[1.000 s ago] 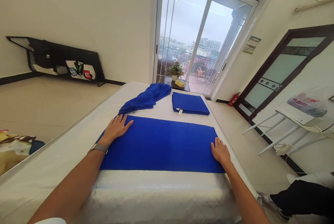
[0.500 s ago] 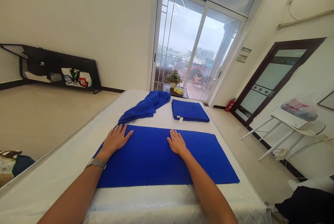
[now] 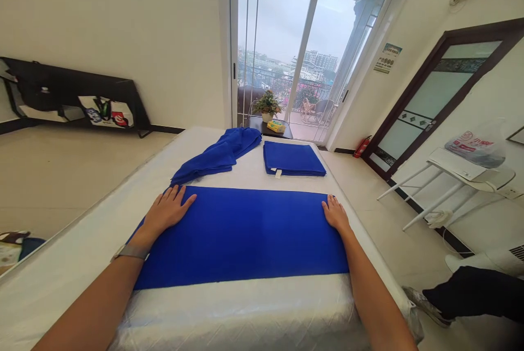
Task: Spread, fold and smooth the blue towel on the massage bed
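Observation:
A blue cloth (image 3: 245, 236) lies flat as a wide rectangle across the near part of the plastic-covered mattress (image 3: 241, 313). My left hand (image 3: 166, 210) rests palm down on its far left corner, fingers spread. At the far right corner, my right hand (image 3: 336, 213) lies flat with its fingers stretched out. Beyond the cloth, a loosely bunched blue cloth (image 3: 216, 155) lies to the left, close to my left fingertips. To the right of that sits a neatly folded blue stack (image 3: 293, 158) with a white tag at its front edge.
Behind the mattress a small table holds a potted plant (image 3: 267, 105) and a yellow tissue pack (image 3: 275, 126). On the right stands a white chair (image 3: 434, 187) carrying a box and a plastic bag (image 3: 477, 146). A person's dark-clothed leg (image 3: 475, 293) shows at lower right.
My right hand has slid right across the cloth, from near its middle to its far right corner. The left hand stays on its corner. The view has shifted slightly.

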